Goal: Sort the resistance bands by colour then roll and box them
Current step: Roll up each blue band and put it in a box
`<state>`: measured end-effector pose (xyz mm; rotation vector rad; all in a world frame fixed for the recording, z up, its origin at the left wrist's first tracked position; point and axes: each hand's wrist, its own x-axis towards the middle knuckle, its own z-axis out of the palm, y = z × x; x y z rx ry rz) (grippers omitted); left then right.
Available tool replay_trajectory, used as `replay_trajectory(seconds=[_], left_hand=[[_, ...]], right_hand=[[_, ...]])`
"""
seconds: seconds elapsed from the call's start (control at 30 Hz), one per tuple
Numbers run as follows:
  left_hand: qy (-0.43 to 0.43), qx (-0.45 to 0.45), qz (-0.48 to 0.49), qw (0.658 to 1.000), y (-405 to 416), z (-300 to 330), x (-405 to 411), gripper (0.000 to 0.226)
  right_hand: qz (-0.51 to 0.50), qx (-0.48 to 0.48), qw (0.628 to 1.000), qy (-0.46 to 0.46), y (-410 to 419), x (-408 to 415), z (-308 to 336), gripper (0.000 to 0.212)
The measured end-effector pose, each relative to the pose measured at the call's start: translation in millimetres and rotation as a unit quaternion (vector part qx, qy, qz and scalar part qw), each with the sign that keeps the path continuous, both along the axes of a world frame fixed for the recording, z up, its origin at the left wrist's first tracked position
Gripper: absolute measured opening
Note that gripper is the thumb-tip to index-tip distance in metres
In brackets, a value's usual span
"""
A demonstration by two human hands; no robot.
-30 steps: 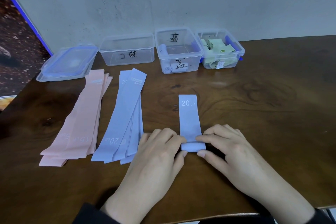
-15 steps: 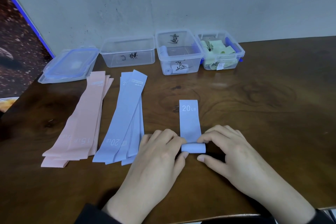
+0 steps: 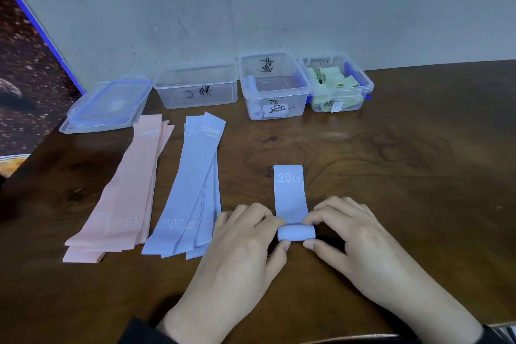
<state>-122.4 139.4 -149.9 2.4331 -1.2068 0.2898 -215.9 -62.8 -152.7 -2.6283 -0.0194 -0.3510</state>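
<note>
A blue 20 LB band [image 3: 290, 193] lies on the wooden table [image 3: 391, 176], its near end wound into a roll [image 3: 296, 232]. My left hand [image 3: 245, 243] pinches the roll's left end between fingers and thumb. My right hand [image 3: 351, 234] pinches its right end the same way. A stack of flat blue bands [image 3: 190, 190] lies to the left, and a stack of pink bands [image 3: 125, 195] beyond it. At the back stand three clear boxes: an empty one [image 3: 195, 86], one with rolled blue bands [image 3: 273, 86], one with green bands [image 3: 336, 84].
Two clear lids with blue clips [image 3: 106, 105] lie stacked at the back left corner. A grey wall runs behind the boxes. The table's left edge slants beside a dark patterned floor [image 3: 25, 98]. Bare wood spreads to the right of my hands.
The roll has grown thicker and moved slightly away from me. The flat part of the band has become shorter. Both hands stay at the roll's ends.
</note>
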Motion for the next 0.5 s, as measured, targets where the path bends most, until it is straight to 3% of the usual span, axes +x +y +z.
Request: replay_trajectory(seconds=[0.27,0.5], left_hand=[[0.003,0.003,-0.004,1.000,1.0,-1.5,1.1,0.019],[0.008,-0.004,0.000,1.000,0.9,-0.6,1.4,0.027]], right_hand=[[-0.006,-0.002,1.000,0.003,0.9,-0.2,0.2,0.037],[-0.004,-0.008,1.000,0.008,2.5,0.0,2.1,0.030]])
